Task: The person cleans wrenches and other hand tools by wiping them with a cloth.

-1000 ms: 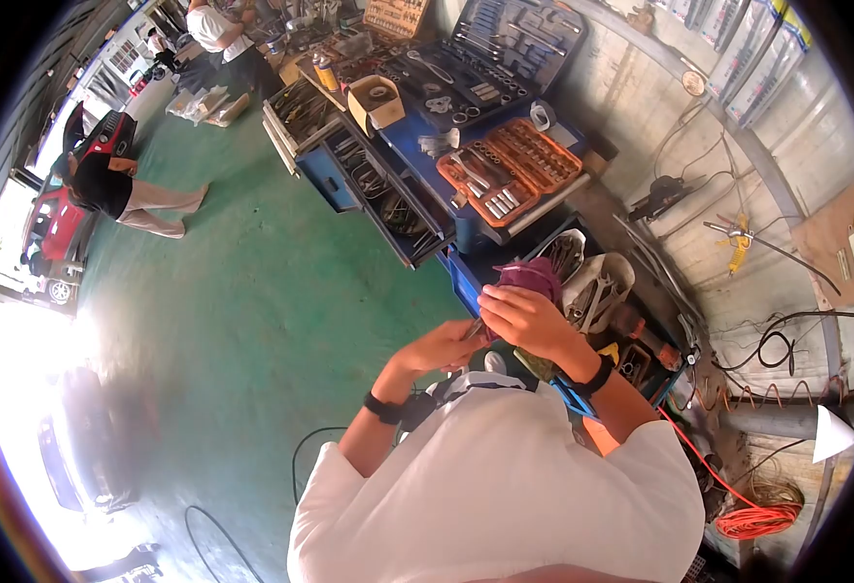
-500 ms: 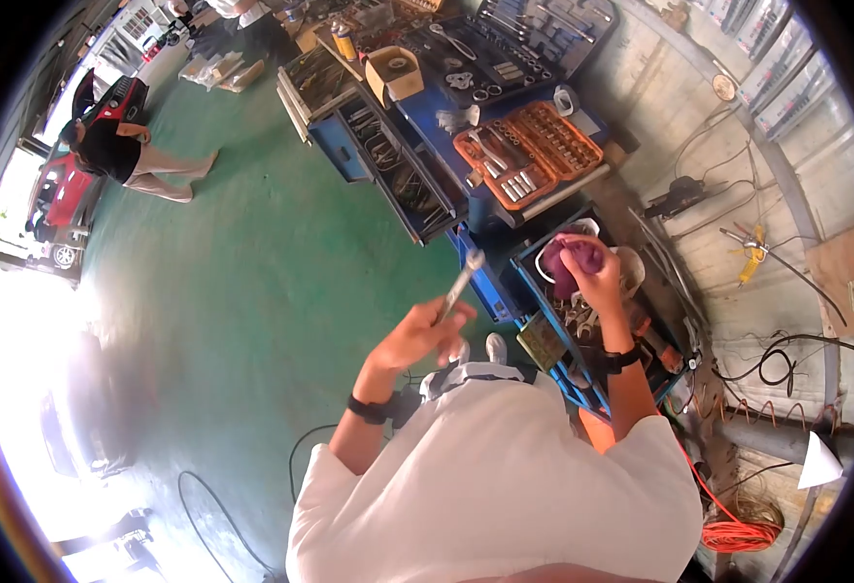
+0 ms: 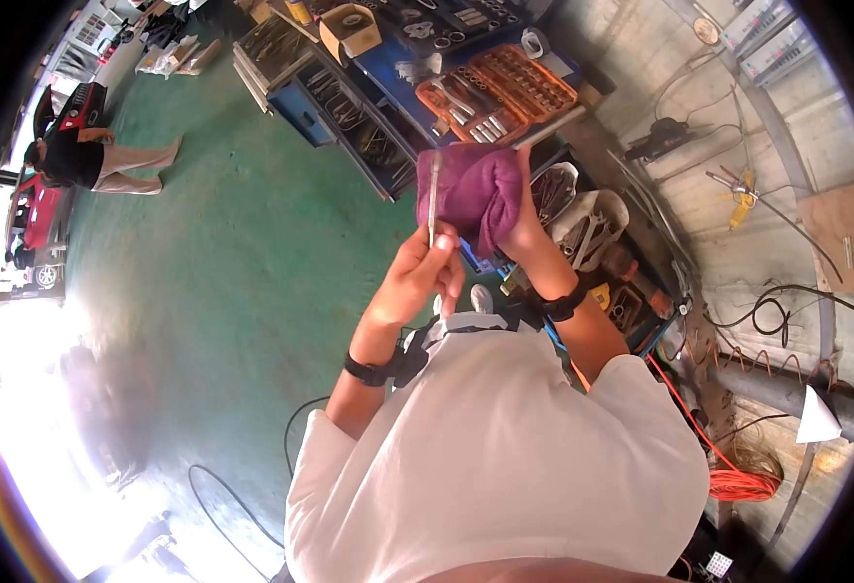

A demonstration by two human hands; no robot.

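Slim metal tool (image 3: 434, 199) is pinched upright between thumb and fingers of the left hand (image 3: 422, 277); purple cloth (image 3: 490, 189) is draped over the right hand (image 3: 526, 233), whose fingers are mostly covered, so how far they're closed can't be told. Tool's upper end is held in front of the cloth; actual contact can't be confirmed from this angle. Step in hand is judged to be tool-against-cloth work; a firm pinch and the cloth closed round the shaft would be called for next. Tub (image 3: 617, 216) of wrenches is parked just beside the right forearm, so elbow room is limited there. Beyond the cloth, an open drawer (image 3: 357, 160) is left jutting out and could be bumped. Orange socket case (image 3: 519, 119) and cardboard box (image 3: 359, 44) are set on the bench behind. Well apart, a person (image 3: 77, 160) is seen by a red car (image 3: 43, 209), clear of the work.
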